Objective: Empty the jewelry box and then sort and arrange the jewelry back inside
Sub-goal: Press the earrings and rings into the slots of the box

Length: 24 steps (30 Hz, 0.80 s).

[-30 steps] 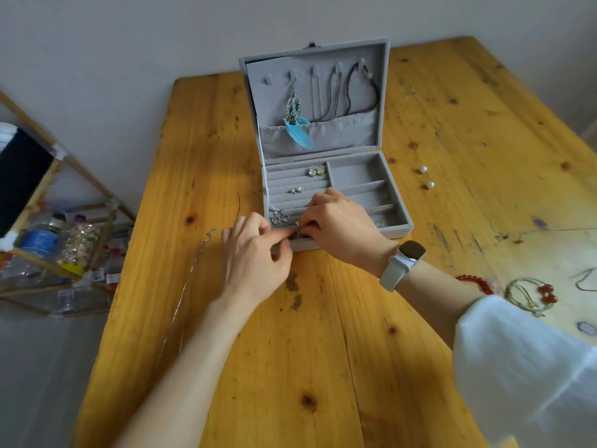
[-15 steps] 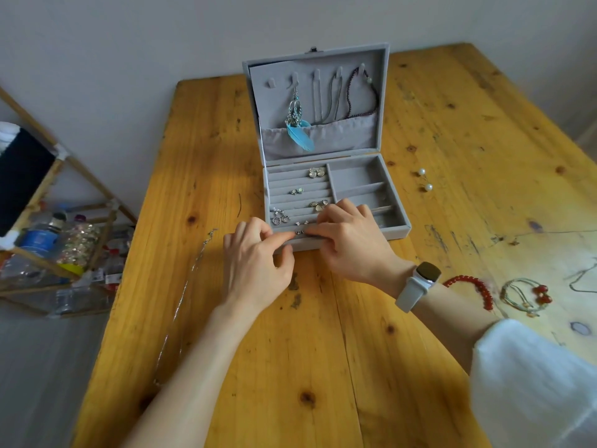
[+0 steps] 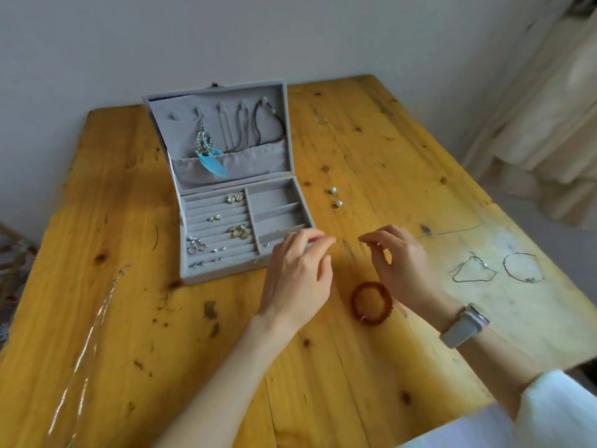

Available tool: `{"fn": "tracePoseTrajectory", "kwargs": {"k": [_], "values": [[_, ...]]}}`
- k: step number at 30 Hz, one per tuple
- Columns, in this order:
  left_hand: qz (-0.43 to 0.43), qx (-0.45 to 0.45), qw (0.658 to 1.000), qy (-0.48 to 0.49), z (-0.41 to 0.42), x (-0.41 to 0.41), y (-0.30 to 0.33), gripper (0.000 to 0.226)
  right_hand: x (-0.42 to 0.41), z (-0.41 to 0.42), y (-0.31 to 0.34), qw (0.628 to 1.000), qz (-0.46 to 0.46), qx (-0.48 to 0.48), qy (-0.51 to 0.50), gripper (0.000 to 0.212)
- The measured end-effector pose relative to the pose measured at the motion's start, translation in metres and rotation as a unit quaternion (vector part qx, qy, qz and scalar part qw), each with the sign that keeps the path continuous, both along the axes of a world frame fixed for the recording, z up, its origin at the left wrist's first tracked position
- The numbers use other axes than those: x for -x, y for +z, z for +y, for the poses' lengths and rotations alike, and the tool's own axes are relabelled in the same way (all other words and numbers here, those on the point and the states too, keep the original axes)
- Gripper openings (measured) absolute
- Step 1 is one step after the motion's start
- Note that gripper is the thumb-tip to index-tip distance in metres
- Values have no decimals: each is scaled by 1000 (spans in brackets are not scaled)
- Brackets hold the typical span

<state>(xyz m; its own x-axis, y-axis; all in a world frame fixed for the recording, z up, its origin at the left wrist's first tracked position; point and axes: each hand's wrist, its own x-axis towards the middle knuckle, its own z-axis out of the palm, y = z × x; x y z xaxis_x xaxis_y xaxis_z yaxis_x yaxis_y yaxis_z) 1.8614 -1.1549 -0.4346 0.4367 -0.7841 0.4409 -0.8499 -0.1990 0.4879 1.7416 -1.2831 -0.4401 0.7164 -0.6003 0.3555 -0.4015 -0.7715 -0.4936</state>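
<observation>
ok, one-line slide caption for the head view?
Both hands, left and right, hover beside the open jewelry box, near a red bead bracelet on the wooden table.

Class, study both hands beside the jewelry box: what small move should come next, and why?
Probably lower the right hand to take the red bead bracelet just below it: it lies outside the jewelry box, whose right compartments look largely free.
</observation>
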Motion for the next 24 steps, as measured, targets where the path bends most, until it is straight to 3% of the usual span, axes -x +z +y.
{"fn": "tracePoseTrajectory", "kwargs": {"k": [5,9,16,24], "values": [[49,-79,993,-79,-63,29,-6,29,37,-46,-1,987,84,-50,-124,18],[82,-129,986,-73,-99,39,-11,33,38,-58,-6,984,110,-81,-117,18],[71,-138,987,-52,-116,42,-22,28,37,-57,-13,985,118,-67,-109,10],[42,-147,987,-48,-125,44,-22,17,45,-59,-9,987,67,-84,-122,11]]}}
